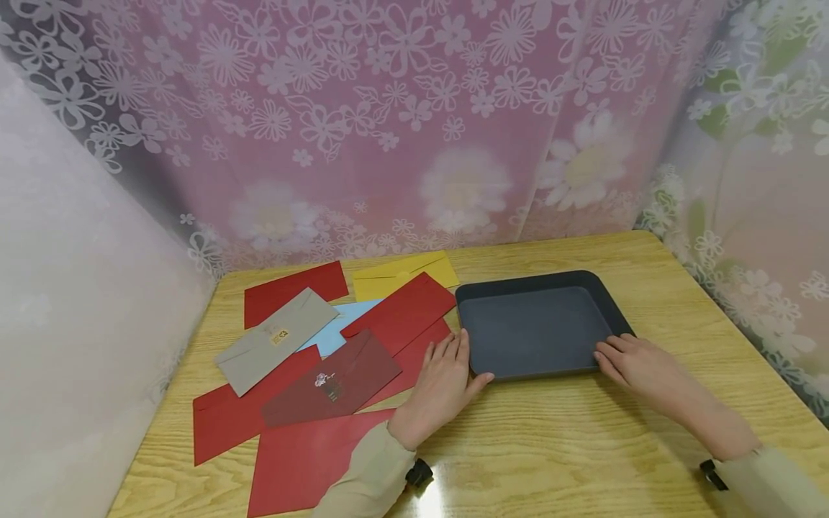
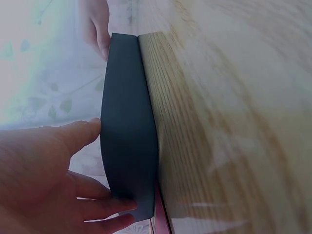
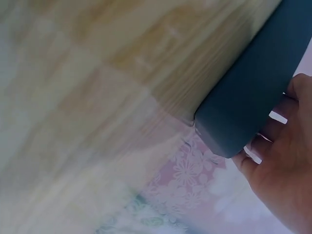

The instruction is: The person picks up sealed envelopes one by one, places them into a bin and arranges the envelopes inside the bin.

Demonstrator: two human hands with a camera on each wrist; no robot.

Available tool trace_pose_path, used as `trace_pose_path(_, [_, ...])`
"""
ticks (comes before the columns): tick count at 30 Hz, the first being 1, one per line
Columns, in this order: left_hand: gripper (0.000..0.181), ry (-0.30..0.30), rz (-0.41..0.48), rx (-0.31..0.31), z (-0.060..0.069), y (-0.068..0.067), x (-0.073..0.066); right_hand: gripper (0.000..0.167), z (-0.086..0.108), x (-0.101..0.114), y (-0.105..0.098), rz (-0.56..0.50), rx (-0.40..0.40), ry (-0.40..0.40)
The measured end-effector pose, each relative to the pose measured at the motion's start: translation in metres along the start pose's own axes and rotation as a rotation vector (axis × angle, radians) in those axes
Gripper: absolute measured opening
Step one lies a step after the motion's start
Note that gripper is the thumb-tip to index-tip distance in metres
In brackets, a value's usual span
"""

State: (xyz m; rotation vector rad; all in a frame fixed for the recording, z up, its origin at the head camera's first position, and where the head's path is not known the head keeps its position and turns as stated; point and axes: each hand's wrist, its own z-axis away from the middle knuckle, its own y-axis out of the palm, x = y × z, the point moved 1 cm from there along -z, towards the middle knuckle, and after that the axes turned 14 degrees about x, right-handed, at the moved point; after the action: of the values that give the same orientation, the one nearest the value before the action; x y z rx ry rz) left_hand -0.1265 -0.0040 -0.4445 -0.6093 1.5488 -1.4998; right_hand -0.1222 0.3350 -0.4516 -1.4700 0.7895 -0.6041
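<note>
A dark, shallow rectangular baking tray (image 1: 527,377) sits on the wooden table (image 1: 550,446). At its near left corner, my left hand (image 1: 437,399) lays fairly straight fingers along the outer side, thumb against the front rim; the left wrist view shows this hand (image 2: 53,170) beside the dark wall (image 2: 126,107). My right hand (image 1: 648,370) grips the near right corner with bent fingers over the rim. In the right wrist view, the fingers of this hand (image 3: 287,156) meet the tray's edge (image 3: 243,97); some fingertips are hidden there.
Left of the tray lie overlapping envelopes: several red ones (image 1: 401,306), a grey one (image 1: 275,342), a maroon one (image 1: 337,381), a light blue one (image 1: 330,334) and a yellow one (image 1: 408,273). Flowered curtains (image 1: 388,144) stand behind and beside the table.
</note>
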Motion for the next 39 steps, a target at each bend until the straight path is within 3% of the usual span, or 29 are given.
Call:
trace_pose_path(5, [0.076,-0.009,-0.001,0.015,0.001,-0.004,0.001,0.022,-0.001,-0.002,0.005,0.05,-0.069,-0.033])
trace_pose_path(9, [0.069,0.016,-0.003,-0.031,0.003,-0.011,0.007,0.044,0.0,-0.002,0.007,0.07,-0.086,-0.023])
trace_pose_path(12, [0.062,0.05,0.033,-0.094,0.008,-0.02,0.013,0.042,0.0,-0.002,0.006,0.076,-0.081,0.0])
trace_pose_path(14, [0.058,0.065,0.075,-0.13,0.011,-0.027,0.019,0.03,0.0,-0.001,0.005,0.074,-0.066,0.019])
trace_pose_path(20, [0.041,0.084,0.195,-0.24,0.026,-0.05,0.043,0.02,-0.001,0.0,0.003,0.069,-0.031,0.036])
trace_pose_path(24, [0.033,0.057,0.228,-0.336,0.043,-0.067,0.064,0.018,-0.001,0.001,0.002,0.066,-0.027,0.04])
trace_pose_path(27, [0.027,0.023,0.233,-0.369,0.058,-0.075,0.081,0.018,-0.001,0.002,0.002,0.06,-0.022,0.046])
trace_pose_path(32, [0.019,-0.059,0.225,-0.326,0.086,-0.076,0.108,0.017,-0.001,0.002,0.002,0.056,-0.017,0.05])
trace_pose_path(39, [0.014,-0.187,0.237,-0.18,0.122,-0.061,0.136,0.02,0.0,0.001,0.003,0.07,-0.03,0.043])
